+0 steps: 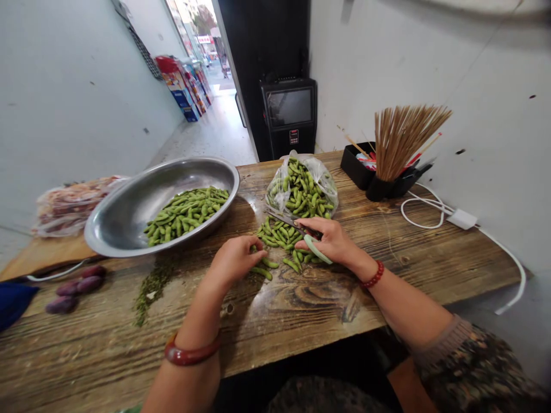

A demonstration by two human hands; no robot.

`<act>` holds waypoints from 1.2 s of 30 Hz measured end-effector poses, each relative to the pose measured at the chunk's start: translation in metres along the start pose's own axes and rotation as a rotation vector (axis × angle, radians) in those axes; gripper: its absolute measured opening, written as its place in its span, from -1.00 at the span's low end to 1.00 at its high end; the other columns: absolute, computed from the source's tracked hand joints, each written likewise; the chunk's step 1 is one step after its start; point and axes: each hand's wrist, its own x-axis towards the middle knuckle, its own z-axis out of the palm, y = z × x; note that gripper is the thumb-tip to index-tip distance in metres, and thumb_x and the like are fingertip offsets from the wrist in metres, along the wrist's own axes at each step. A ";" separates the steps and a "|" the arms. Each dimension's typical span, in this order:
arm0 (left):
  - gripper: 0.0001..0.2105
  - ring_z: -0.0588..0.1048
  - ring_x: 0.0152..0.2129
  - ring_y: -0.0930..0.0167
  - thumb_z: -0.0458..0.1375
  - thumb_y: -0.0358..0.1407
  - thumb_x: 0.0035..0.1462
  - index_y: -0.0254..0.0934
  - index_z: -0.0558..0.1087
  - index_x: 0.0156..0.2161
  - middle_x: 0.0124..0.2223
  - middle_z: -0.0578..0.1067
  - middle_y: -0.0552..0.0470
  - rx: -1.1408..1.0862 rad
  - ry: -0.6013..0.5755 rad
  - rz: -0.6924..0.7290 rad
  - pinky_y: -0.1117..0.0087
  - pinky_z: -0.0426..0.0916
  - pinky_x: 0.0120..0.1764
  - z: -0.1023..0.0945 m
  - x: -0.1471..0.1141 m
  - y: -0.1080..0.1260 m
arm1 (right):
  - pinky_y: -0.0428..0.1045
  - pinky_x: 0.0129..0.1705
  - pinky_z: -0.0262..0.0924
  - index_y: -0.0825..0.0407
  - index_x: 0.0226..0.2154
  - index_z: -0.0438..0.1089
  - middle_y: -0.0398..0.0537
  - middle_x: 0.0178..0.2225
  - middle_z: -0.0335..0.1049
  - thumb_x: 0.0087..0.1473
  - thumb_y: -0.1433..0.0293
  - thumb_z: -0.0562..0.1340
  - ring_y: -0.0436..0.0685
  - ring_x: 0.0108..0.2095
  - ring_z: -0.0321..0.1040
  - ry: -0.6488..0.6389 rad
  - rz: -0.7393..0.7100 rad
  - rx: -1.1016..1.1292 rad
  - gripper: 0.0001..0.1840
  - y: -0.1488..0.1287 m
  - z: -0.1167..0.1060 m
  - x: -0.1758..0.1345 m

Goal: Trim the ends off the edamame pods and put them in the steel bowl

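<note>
My right hand (329, 238) is closed around scissors (316, 248) with pale green handles, their blades pointing left over a loose pile of edamame pods (279, 234). My left hand (236, 261) rests low at the pile's left edge, fingers curled together; whatever is between the fingertips is hidden. A few single pods (262, 273) lie just beside those fingertips. Behind the pile, a clear plastic bag (279, 192) stands open, full of more pods. To the left, a large steel basin (124, 209) sits tilted and holds a heap of green pods (187, 212).
Small green trimmings (150, 289) lie below the basin, near several purple tubers (77, 287). A bag of pale pinkish food (75, 206) is at far left. At back right stand a black organizer (355, 166), bamboo skewers (400, 140) and a white cable (430, 215).
</note>
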 end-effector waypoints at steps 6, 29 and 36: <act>-0.98 0.31 -0.62 0.41 0.25 -0.31 -0.12 -0.19 0.52 -0.50 -0.58 0.42 0.08 0.045 -0.008 -0.003 0.44 0.04 -0.52 0.003 0.001 -0.002 | -0.04 -0.31 0.28 0.06 -0.06 0.45 0.01 -0.26 0.48 -0.08 0.17 0.38 0.04 -0.38 0.36 -0.010 -0.002 0.000 -0.47 -0.001 0.000 0.000; -0.75 0.12 -0.70 0.63 0.24 -0.18 0.05 -0.36 0.46 -0.26 -0.43 0.44 0.03 -1.088 -0.048 -0.037 0.52 -0.07 -0.63 0.013 -0.003 0.021 | -0.03 -0.24 0.28 -0.01 0.05 0.34 -0.05 -0.24 0.42 -0.10 0.21 0.41 0.04 -0.34 0.35 -0.163 -0.070 0.013 -0.37 -0.006 -0.002 0.000; -0.74 0.10 -0.69 0.62 0.25 -0.19 0.05 -0.36 0.47 -0.24 -0.46 0.42 0.05 -1.080 -0.053 -0.020 0.50 -0.10 -0.63 0.015 -0.003 0.021 | 0.00 -0.21 0.28 0.02 0.08 0.30 0.01 -0.18 0.39 -0.11 0.15 0.40 0.08 -0.28 0.33 -0.208 -0.110 -0.058 -0.29 -0.010 -0.005 -0.001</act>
